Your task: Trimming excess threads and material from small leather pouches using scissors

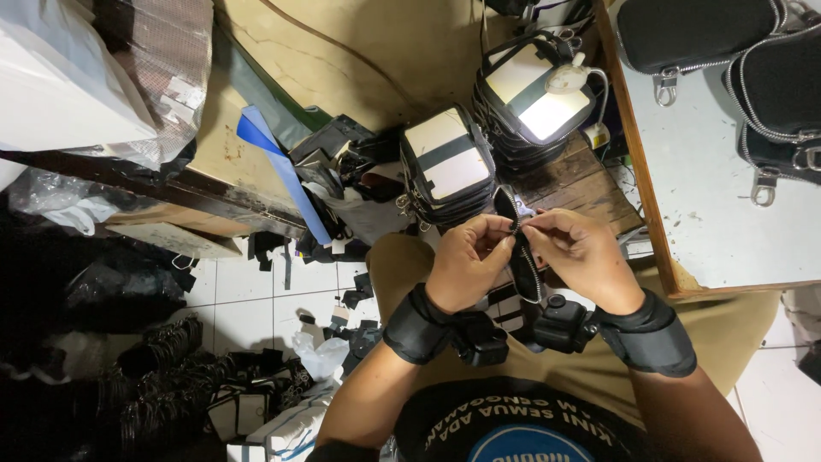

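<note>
Above the lap, a black zipper strip (523, 248) is pinched by left hand (466, 261) and right hand (577, 252), its slider seemingly not yet fitted, finished pouches (449, 162) stacked beyond.

White tiled floor (248, 295) littered with black scraps (351, 295), wooden platform (581, 184) carrying two stacks of black-and-white pouches (447, 162), pale tabletop (710, 188) at right with black zippered pouches (693, 30) lying on it

Both hands, left (466, 261) and right (581, 257), pinch a black zipper strip (523, 257) over the lap, with two stacks of black-and-white pouches (449, 167) just beyond on a wooden board (590, 192).
</note>
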